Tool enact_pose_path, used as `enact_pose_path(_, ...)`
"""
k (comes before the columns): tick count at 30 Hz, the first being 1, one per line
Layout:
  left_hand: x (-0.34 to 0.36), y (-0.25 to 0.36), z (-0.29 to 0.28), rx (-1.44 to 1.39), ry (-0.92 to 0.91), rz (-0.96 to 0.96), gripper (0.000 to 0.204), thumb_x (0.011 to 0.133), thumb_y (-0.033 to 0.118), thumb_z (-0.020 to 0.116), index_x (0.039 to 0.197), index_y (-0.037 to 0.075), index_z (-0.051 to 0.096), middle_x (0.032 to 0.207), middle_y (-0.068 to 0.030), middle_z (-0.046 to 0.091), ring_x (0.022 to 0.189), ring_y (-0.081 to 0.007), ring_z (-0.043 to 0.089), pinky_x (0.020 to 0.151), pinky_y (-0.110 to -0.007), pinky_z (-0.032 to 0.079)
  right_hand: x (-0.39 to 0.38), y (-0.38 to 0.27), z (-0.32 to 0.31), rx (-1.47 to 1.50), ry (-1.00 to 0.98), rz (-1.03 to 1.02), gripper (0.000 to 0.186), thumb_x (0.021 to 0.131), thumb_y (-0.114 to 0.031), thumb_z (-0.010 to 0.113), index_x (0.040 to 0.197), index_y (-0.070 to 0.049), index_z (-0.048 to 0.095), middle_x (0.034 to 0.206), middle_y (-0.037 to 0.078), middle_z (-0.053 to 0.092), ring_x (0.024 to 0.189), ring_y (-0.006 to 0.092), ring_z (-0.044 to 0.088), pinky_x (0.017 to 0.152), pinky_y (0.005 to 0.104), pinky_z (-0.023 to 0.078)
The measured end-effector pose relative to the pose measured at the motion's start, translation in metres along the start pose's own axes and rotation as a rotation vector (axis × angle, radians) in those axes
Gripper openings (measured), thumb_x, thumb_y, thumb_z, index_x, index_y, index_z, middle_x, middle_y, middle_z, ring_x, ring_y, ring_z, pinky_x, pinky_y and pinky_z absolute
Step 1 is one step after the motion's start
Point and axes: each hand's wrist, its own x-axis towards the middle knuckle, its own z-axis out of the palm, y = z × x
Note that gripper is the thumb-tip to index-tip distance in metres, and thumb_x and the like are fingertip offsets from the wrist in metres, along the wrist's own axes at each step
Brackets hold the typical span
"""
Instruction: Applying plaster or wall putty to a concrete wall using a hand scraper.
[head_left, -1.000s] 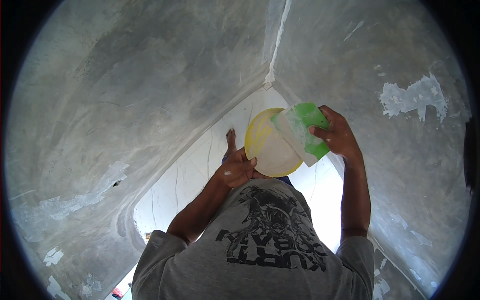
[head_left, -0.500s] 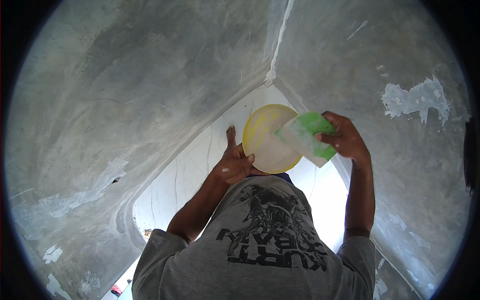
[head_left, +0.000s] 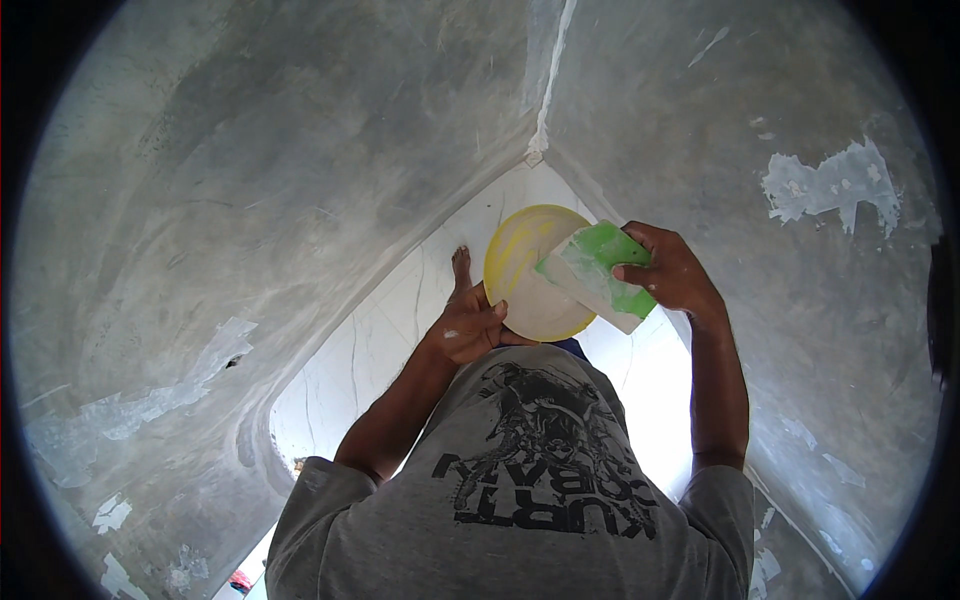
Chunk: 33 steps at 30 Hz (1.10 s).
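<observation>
My left hand (head_left: 467, 330) grips a round yellow plate (head_left: 515, 265) by its near left edge, thumb on top. Pale putty coats most of the plate's face, with yellow showing in streaks and around the rim. A flat green putty spreader (head_left: 610, 248) is in my right hand (head_left: 672, 268), pinched between thumb and fingers. Whitish putty is smeared along the spreader's lower left part. That edge overlaps the right side of the plate; whether it touches the putty, I cannot tell.
Grey plastered walls (head_left: 300, 130) rise on both sides and meet at a corner with a white filled seam (head_left: 550, 90). Pale filler patches (head_left: 835, 185) mark the walls. White veined floor (head_left: 385, 340) lies below, with one bare foot (head_left: 461, 268) on it.
My right hand has shifted slightly left with the putty spreader, which now overlaps more of the plate. The left hand and plate have barely moved.
</observation>
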Motion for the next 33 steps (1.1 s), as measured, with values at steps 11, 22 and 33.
enact_pose_path(11, 0.01, -0.005, 0.001, -0.025, -0.009, 0.053, 0.055, 0.101, 0.013, 0.053, 0.146, -0.004, 0.028, 0.141, -0.0267, 0.047, 0.127, -0.0431, 0.053, 0.105, -0.061, 0.046, -0.006, -0.002, 0.014, 0.036, -0.095, 0.025, 0.042, 0.078, -0.006, 0.077, 0.117, 0.001, 0.064, 0.099, 0.016, 0.072, 0.088, 0.024, 0.069, 0.084, 0.0371, 0.052)
enact_pose_path(22, 0.022, -0.021, -0.004, 0.061, 0.005, 0.143, 0.051, 0.1, 0.01, 0.054, 0.144, -0.001, 0.032, 0.139, -0.0223, 0.05, 0.123, -0.0368, 0.058, 0.101, -0.057, 0.052, -0.002, 0.002, 0.025, 0.206, -0.135, 0.111, 0.047, 0.079, -0.007, 0.077, 0.122, 0.004, 0.06, 0.104, 0.015, 0.07, 0.095, 0.0234, 0.067, 0.091, 0.0364, 0.05)
enact_pose_path(33, 0.02, -0.021, -0.001, 0.033, -0.002, 0.18, 0.056, 0.098, 0.016, 0.058, 0.145, -0.001, 0.031, 0.139, -0.0211, 0.05, 0.124, -0.0355, 0.057, 0.103, -0.051, 0.052, 0.009, 0.035, 0.042, 0.747, -0.161, 0.189, 0.046, 0.081, -0.005, 0.076, 0.123, 0.006, 0.059, 0.107, 0.013, 0.069, 0.095, 0.0224, 0.066, 0.092, 0.0348, 0.05)
